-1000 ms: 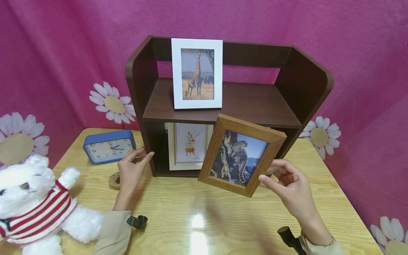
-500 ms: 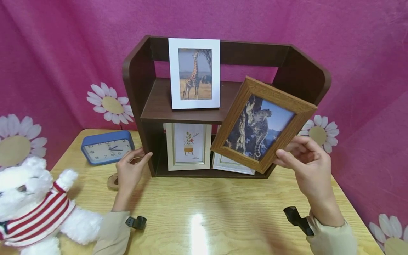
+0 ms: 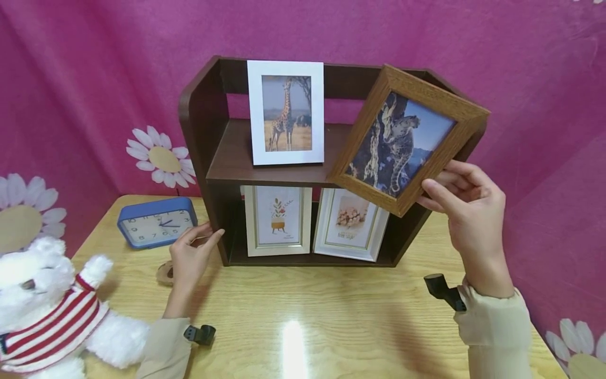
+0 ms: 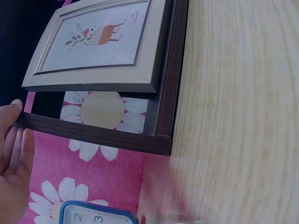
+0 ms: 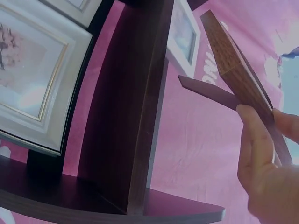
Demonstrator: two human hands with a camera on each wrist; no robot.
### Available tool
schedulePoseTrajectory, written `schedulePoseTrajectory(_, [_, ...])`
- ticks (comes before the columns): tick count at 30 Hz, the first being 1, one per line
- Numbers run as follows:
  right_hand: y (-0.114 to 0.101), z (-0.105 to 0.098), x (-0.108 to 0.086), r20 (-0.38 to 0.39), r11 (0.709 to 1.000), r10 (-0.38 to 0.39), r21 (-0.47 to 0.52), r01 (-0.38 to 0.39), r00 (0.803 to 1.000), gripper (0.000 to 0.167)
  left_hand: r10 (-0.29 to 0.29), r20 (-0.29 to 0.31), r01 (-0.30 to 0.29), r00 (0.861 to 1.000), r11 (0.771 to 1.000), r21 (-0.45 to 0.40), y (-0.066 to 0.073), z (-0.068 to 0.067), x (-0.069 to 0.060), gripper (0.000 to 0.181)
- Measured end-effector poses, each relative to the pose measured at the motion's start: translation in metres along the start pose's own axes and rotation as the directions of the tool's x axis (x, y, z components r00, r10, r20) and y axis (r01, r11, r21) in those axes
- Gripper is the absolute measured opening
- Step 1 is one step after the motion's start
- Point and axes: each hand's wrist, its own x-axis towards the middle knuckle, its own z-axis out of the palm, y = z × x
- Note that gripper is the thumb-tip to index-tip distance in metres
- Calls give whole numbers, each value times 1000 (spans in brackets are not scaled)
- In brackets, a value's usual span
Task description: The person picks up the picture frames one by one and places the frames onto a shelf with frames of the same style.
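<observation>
My right hand (image 3: 475, 223) grips the lower right edge of a brown wooden picture frame (image 3: 409, 139) with a leopard picture. It is held tilted in front of the upper right of a dark brown two-tier shelf (image 3: 279, 171). The right wrist view shows the frame edge-on, with its stand (image 5: 208, 91) sticking out behind. At the shelf's left side panel, my left hand (image 3: 190, 258) pinches the front edge between thumb and fingers. A white frame (image 3: 288, 157) with a giraffe picture stands on the upper tier.
On the lower tier stand a cream frame (image 3: 279, 250) with a plant drawing and a white frame (image 3: 350, 252) with pink flowers. A blue alarm clock (image 3: 157, 222), a small wooden piece (image 3: 165, 272) and a white teddy bear (image 3: 52, 310) are at the left of the table (image 3: 331, 316).
My right hand has raised the wooden frame up and to the right, from in front of the lower tier to the upper one, uncovering the pink-flower frame. The left hand stays at the panel.
</observation>
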Motion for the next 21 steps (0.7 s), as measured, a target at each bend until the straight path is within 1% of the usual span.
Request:
schedulePoseTrajectory(5, [1,2,17,-66,997,32,-62,-36,997,27,1,0,-1,1000,1000,15,-1,-1,0,21])
schedulePoseTrajectory(7, [2,3,23,-85,996,40,-80,-47,996,27,-4,-1,4,1000,1000,18,-4,-1,1,21])
schedulePoseTrajectory(8, [3,3,26,-92,995,42,-88,-50,995,28,-8,-2,8,1000,1000,17,-6,0,1,22])
schedulePoseTrajectory(12, [9,3,36,-118,992,54,-109,-67,992,29,-26,-4,26,1000,1000,10,-23,1,3,24])
schedulePoseTrajectory(15, [14,3,42,-144,989,62,-122,-80,988,29,-32,0,32,999,999,12,-33,2,4,24])
schedulePoseTrajectory(21, [21,2,50,-182,983,72,-155,-101,981,32,-32,6,32,999,999,17,-36,1,3,25])
